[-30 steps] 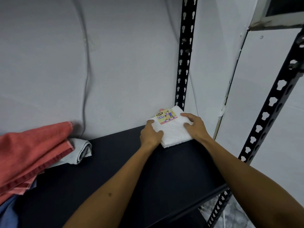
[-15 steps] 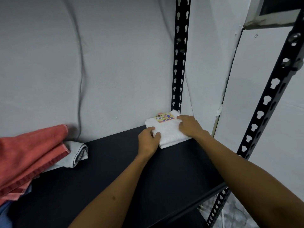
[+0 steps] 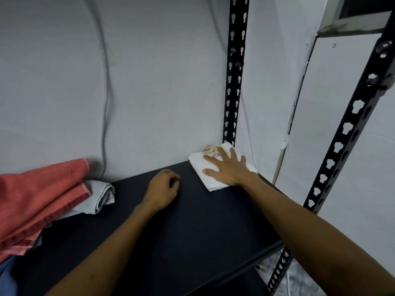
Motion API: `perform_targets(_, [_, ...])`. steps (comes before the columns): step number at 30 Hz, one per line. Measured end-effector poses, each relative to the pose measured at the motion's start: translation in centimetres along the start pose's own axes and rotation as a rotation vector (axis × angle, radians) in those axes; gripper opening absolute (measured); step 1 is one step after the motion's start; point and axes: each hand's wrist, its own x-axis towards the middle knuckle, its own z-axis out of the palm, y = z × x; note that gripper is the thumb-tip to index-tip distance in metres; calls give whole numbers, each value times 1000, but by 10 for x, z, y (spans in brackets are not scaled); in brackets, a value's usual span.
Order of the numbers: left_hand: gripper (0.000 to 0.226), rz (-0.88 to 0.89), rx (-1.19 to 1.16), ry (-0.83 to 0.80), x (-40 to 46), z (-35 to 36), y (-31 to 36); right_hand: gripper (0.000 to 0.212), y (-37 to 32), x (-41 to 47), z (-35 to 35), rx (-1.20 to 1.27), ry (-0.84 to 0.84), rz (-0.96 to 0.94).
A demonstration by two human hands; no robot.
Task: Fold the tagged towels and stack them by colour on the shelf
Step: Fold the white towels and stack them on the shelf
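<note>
- A black shelf board (image 3: 192, 231) runs under both forearms, backed by a grey wall (image 3: 149, 82) with a thin cable (image 3: 105, 107) hanging down it beyond the left hand.
- A black slotted post (image 3: 234, 77) rises just behind the right hand; a second slotted post (image 3: 342, 144) slants up to the right of the right forearm, in front of a pale panel (image 3: 342, 103).
- The folded white towel (image 3: 210, 180) lies in the back corner of the shelf, against the wall at the foot of the rear post, its printed tag (image 3: 210, 151) showing past the fingertips.
- The right hand (image 3: 228, 169) lies flat on the white towel, fingers spread and straight, pressing it down and gripping nothing.
- Half a second ago both hands were on the towel; now the left hand (image 3: 163, 192) has come off it and sits on the bare board to its left, fingers loosely curled, holding nothing.
- The right hand, earlier curled at the towel's edge, is now spread across its top.
- Well to the left of the left hand sits a pile of red towels (image 3: 36, 201) over a folded grey towel (image 3: 100, 196), with a bit of blue cloth (image 3: 8, 272) underneath.
</note>
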Motion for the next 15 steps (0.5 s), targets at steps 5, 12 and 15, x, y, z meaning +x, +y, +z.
perform_targets(5, [42,-28,248,-125,-29,-17,-26,67,2,2,2,-26,14,-21])
perform_targets(12, [43,-39,275,-98,-37,-13,-25,68,1,2,6,-86,80,-66])
perform_targets(15, [43,-63,290,-122,-36,-13,-26,68,1,1,5,-69,66,-84])
